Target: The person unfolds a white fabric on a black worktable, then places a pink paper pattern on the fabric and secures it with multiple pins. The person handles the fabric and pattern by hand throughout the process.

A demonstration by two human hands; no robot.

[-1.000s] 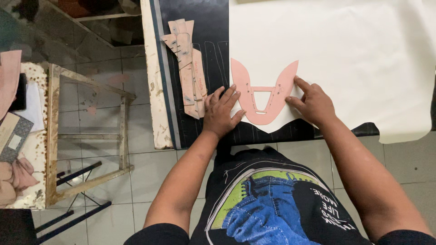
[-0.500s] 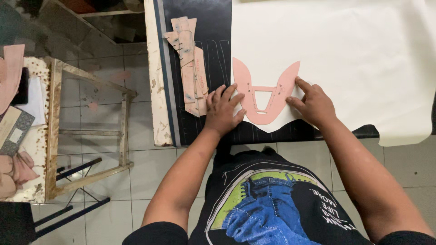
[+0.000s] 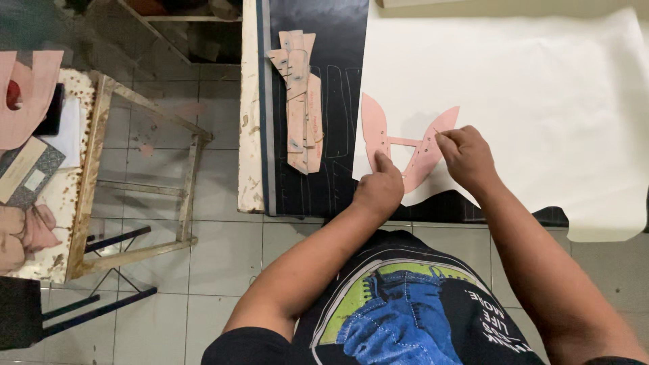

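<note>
On near edge of white sheet (image 3: 541,88), pink U-shaped pattern piece (image 3: 374,128) lies flat, partly over black table top (image 3: 338,61). My left hand (image 3: 380,190) presses its left arm, thumb extended, other fingers curled together. My right hand (image 3: 466,157) at right arm tip, fingers pinched on thin tool, too small to identify. Left of pattern: stack of pink pattern strips (image 3: 301,101). Far left: wooden stool (image 3: 135,182) on tiled floor.
</note>
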